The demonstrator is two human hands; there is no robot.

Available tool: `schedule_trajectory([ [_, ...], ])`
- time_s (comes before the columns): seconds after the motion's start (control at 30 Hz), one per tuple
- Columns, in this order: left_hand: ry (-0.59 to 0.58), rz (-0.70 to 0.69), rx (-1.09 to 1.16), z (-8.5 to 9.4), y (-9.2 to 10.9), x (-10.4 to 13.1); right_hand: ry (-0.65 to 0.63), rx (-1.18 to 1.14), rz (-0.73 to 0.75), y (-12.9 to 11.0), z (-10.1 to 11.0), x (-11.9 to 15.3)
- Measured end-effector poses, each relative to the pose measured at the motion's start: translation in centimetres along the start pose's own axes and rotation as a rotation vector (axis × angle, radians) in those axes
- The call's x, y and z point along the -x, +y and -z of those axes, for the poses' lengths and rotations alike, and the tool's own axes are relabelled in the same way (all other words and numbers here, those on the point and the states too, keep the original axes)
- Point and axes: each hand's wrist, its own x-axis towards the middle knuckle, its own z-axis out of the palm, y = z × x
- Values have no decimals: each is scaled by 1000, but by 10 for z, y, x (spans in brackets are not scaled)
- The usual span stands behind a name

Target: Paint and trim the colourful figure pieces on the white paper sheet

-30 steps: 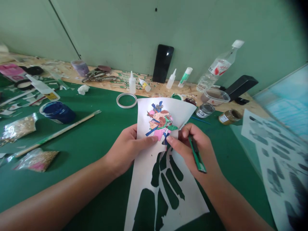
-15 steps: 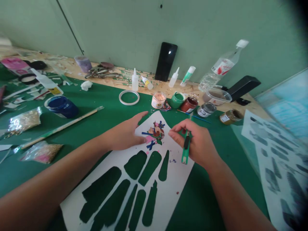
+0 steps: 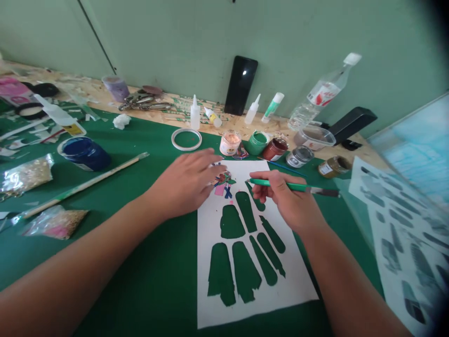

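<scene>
A white paper sheet (image 3: 219, 227) lies on the green mat, with several rounded and tapered openings cut through it. Small painted cut-out pieces (image 3: 221, 183) in pink, blue, green and brown are bunched near its top left corner. My left hand (image 3: 189, 185) hovers at that corner with fingers stretched apart, partly covering the pieces; whether it touches the paper I cannot tell. Over the sheet's upper right side, my right hand (image 3: 286, 199) is closed around a green utility knife (image 3: 298, 186), held sideways with its tip pointing left.
Open paint jars (image 3: 257, 142) line the back of the mat, near a tape roll (image 3: 186, 139) and glue bottles (image 3: 195, 114). A phone (image 3: 241, 85) leans on the wall. Left stand a blue paint jar (image 3: 84, 153), a long brush (image 3: 87, 187) and bead bags (image 3: 58, 222). Another cut sheet (image 3: 382, 224) lies right.
The paper has turned, its lower end swinging right. My left hand has come off its left edge, fingers now spread over the corner. The knife has tipped from upright to sideways in my right hand.
</scene>
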Motion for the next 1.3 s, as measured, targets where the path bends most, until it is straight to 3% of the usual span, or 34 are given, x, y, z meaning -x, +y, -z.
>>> schedule_trajectory([
  [0.03, -77, -92, 23, -5, -3, -1, 12, -28, 1, -2, 2, 1],
  [0.1, -184, -149, 43, -15, -5, -1, 41, -36, 10, -7, 6, 3],
  [0.23, -208, -41, -21, -17, 12, 9, 54, 3, 80, -19, 13, 10],
  [0.4, -282, 75, -92, -3, 37, 21, -58, 247, 91, -33, 6, 19],
  [0.57, -406, 167, -30, 5, 27, 13, -188, 364, 192, -32, -14, 20],
  [0.8, -434, 205, 122, 6, 12, 6, -277, 296, 151, 0, -44, 18],
  [1.03, -448, 190, 106, 4, 15, 6, -302, 367, 319, 12, -46, 19],
  [1.3, -443, 174, 123, 2, 13, 6, -303, 376, 399, 14, -47, 21],
])
